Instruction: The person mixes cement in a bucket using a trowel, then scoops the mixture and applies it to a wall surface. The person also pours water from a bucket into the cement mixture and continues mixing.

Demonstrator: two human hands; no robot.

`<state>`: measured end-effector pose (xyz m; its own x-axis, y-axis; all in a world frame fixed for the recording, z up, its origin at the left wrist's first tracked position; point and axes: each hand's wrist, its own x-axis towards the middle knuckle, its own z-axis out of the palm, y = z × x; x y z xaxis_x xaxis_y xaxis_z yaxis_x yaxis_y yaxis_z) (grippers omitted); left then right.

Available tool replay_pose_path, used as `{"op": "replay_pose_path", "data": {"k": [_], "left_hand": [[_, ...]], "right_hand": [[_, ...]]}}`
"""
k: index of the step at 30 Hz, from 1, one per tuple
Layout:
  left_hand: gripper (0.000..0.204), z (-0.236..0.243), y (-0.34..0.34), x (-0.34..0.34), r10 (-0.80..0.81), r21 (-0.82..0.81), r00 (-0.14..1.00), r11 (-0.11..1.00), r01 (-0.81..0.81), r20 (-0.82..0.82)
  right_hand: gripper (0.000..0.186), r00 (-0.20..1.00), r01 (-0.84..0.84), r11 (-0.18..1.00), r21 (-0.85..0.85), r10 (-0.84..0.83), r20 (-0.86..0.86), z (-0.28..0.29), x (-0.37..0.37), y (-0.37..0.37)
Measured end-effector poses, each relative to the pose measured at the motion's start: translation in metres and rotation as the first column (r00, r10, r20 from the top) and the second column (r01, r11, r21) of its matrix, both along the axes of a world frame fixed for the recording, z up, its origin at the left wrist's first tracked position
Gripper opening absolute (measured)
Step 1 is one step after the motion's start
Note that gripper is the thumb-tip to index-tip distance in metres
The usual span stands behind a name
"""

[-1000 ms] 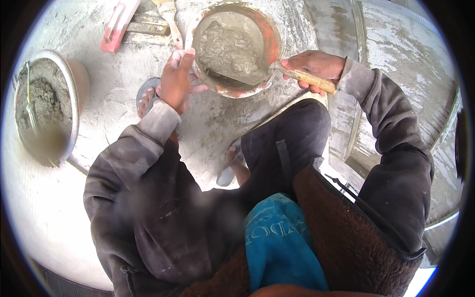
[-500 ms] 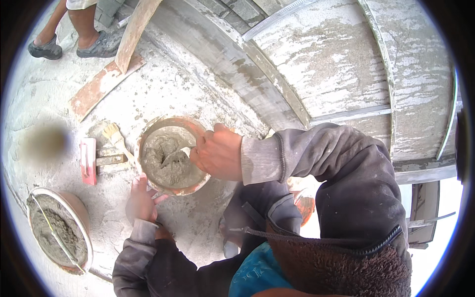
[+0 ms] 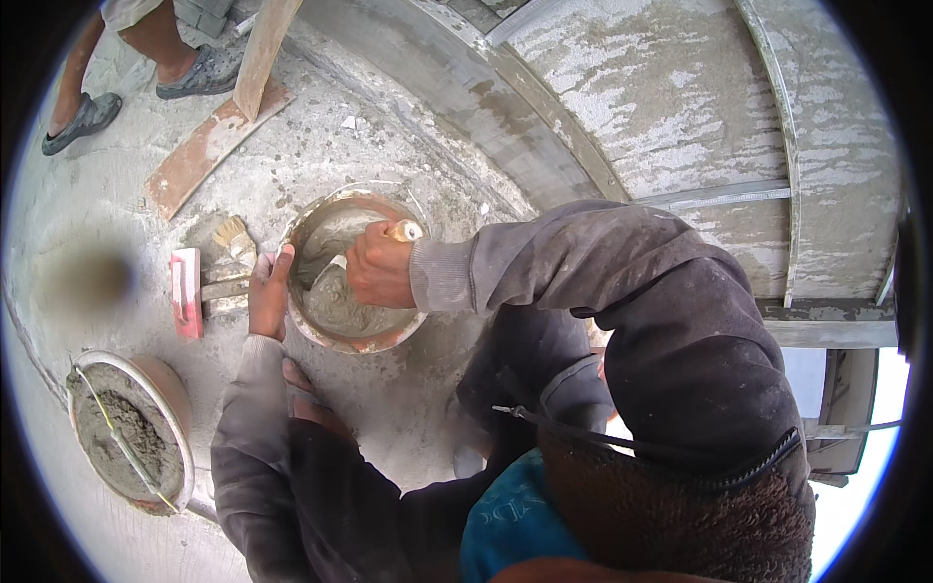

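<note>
A round bucket (image 3: 358,344) of wet grey mortar (image 3: 355,313) stands on the ground before me. My right hand (image 3: 379,267) is closed around a trowel; the pale butt of its handle (image 3: 405,230) sticks out above my fist. Part of the trowel's metal blade (image 3: 327,273) shows, dipping into the mortar, with the rest hidden by the mortar and my hand. At the bucket's left side my left hand (image 3: 268,296) grips the rim, thumb on top. Just beyond that hand lies a brush (image 3: 233,239), beside a red-edged float (image 3: 186,291).
A second bucket (image 3: 163,389) of mortar stands at the lower left. Boards (image 3: 214,155) lie at the far left, near another person's legs and dark clogs (image 3: 199,74). Along the right rises a patchily plastered wall (image 3: 680,107) with metal strips.
My right hand has moved left over the bucket, its fist turned, and the handle butt now shows. My left hand has slid up along the rim. The other person's feet have shifted.
</note>
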<state>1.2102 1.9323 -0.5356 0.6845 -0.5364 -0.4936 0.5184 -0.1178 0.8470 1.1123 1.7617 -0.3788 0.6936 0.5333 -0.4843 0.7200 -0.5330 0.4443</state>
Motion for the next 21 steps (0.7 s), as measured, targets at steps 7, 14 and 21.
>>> {"op": "replay_pose_path", "data": {"k": [7,14,21], "left_hand": [[0.026,-0.012,-0.022,-0.020,0.166,-0.050,0.985,0.985,-0.168,-0.043],[0.030,-0.001,-0.011,-0.115,0.545,-0.038,0.790,0.816,-0.577,-0.282],[0.043,0.002,-0.017,-0.128,0.515,0.008,0.835,0.852,-0.523,-0.193]], "right_hand": [[0.018,0.918,0.396,0.917,0.055,-0.396,0.004,0.093,-0.011,-0.030],[0.015,0.820,0.526,0.816,-0.240,-0.561,-0.110,-0.010,0.006,-0.024],[0.031,0.488,0.835,0.548,-0.047,-0.778,-0.396,-0.060,-0.045,-0.094]]}}
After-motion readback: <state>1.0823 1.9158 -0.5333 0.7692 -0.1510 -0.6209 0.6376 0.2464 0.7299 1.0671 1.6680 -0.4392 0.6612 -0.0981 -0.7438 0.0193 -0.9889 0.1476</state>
